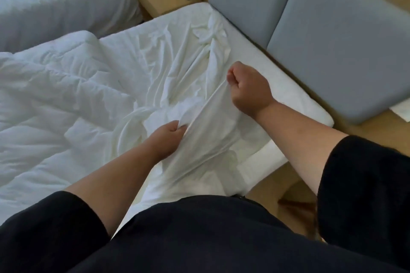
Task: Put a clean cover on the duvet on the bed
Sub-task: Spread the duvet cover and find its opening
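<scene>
The white cover (199, 122) lies crumpled at the bed's (306, 104) head end, a stretch pulled taut between both hands, running from the near edge up toward the headboard (332, 40). The left hand (166, 139) pinches it with curled fingers; the right hand (248, 86), a tight fist, grips its upper edge. The puffy duvet (55, 95) lies just left. A nightstand (164, 0) stands beyond the far corner.

Cover (199, 131): thin white cloth, smooth, creased. Duvet (55, 86): white cloth, puffy, matt, rumpled. Headboard (332, 35): grey padded fabric, matt. Nightstand (162, 0): pale wood, smooth. Sleeves (363, 184): black cloth.
</scene>
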A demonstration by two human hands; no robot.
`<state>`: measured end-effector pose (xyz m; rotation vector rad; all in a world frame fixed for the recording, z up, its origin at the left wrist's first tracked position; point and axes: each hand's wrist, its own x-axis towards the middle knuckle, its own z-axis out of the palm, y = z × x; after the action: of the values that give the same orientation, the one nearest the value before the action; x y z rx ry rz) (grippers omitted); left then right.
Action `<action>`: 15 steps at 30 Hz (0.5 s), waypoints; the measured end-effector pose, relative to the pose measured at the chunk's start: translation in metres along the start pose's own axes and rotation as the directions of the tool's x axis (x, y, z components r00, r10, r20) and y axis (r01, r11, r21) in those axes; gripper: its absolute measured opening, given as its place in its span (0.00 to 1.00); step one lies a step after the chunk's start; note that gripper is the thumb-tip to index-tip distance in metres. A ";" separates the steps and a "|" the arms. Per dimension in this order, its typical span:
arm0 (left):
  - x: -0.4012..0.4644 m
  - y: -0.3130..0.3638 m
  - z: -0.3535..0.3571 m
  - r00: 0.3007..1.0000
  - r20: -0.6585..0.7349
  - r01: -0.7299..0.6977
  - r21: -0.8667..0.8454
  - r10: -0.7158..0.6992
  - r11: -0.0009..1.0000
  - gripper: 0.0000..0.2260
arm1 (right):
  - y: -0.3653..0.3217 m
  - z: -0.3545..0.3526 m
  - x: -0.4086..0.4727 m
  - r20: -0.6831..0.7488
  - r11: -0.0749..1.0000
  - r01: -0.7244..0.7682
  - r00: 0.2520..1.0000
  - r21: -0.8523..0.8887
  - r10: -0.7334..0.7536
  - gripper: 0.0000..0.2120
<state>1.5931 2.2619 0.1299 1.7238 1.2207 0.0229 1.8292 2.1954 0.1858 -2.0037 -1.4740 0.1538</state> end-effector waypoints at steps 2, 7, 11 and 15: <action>-0.003 0.003 0.000 0.999 0.029 0.015 -0.018 -0.015 1.000 0.18 | -0.027 -0.008 0.024 0.011 0.989 0.138 0.990 -0.057 -0.137 0.08; -0.005 0.005 -0.015 0.995 0.061 0.079 0.046 -0.081 0.996 0.14 | -0.114 0.044 0.072 0.068 0.902 0.431 0.900 -0.005 -0.430 0.06; 0.000 -0.007 -0.037 0.995 -0.077 0.079 0.175 -0.066 0.981 0.08 | -0.121 0.086 0.068 0.189 0.909 0.415 0.891 0.031 -0.413 0.06; 0.017 -0.026 -0.048 0.947 -0.303 0.074 -0.133 -0.112 0.988 0.13 | -0.051 0.095 0.048 -0.028 0.981 0.184 0.983 0.062 -0.183 0.13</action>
<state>1.5587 2.3077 0.1282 1.5946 1.4971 0.3156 1.7622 2.2874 0.1518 -1.8025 -1.6105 0.0990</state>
